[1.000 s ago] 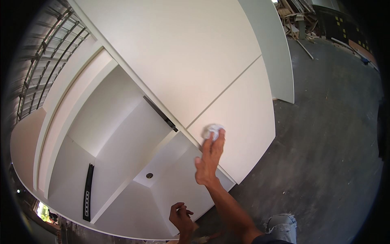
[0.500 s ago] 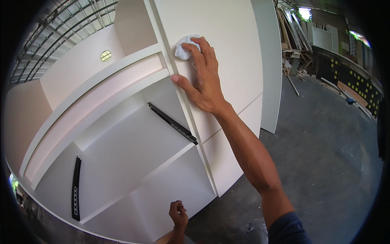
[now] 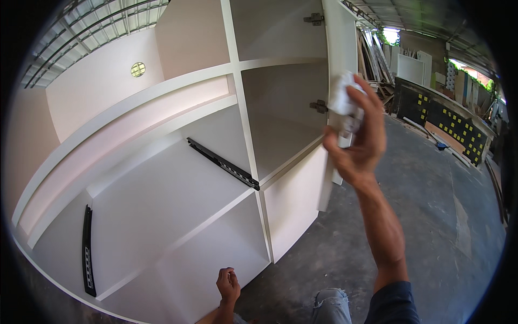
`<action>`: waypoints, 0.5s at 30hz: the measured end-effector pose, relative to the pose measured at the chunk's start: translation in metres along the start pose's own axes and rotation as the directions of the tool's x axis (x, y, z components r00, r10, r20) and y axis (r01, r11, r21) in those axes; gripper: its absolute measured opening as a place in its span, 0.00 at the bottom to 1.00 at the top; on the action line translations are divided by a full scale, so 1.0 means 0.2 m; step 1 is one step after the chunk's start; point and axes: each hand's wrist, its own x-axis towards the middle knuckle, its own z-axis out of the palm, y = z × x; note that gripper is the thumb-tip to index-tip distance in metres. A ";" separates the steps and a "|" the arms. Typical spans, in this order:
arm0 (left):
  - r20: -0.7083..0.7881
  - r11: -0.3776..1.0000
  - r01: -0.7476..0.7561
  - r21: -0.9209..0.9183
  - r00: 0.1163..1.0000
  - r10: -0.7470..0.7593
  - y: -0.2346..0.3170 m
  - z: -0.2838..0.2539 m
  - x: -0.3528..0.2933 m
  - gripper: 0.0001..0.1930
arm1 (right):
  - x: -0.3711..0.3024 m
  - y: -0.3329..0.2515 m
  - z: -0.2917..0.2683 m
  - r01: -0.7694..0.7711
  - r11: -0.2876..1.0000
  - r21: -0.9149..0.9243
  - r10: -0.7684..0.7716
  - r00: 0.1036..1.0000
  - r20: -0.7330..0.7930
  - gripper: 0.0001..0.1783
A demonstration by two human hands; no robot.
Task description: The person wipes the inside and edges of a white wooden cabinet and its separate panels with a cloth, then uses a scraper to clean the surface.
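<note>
- up high, the right hand is closed around a crumpled white cloth, fingers wrapped over it, pressed against the front edge of the open cabinet door.
- low down, the left hand is curled into a loose fist at the bottom edge of the cabinet; whether it holds anything cannot be told.
- around them: the door stands open, edge-on, between the raised hand and the upper right compartment, so part of that opening is hidden behind it.
- behind the door, stacked boards lean by the wall, and a dark panel with yellow marks runs along the right side, well apart from the cabinet.
- a knee in torn blue jeans shows at the lower edge, just beside the left hand.
- counts: two metal hinges on the door side, one upper and one lower; two black drawer rails, one on the centre divider and one at the far left wall; one round vent in the pale back wall.
- materials: the cabinet is smooth, matte white board with straight dividers; the rails are perforated black metal; the floor is rough grey concrete, dusty and stained; the roof overhead is corrugated sheet on metal bars.
</note>
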 end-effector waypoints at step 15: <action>-0.164 0.848 -0.510 0.146 0.833 0.529 1.19 -0.46 0.97 0.03 | -0.18 1.14 -1.47 -0.561 0.798 0.221 0.599 0.695 -0.398 0.16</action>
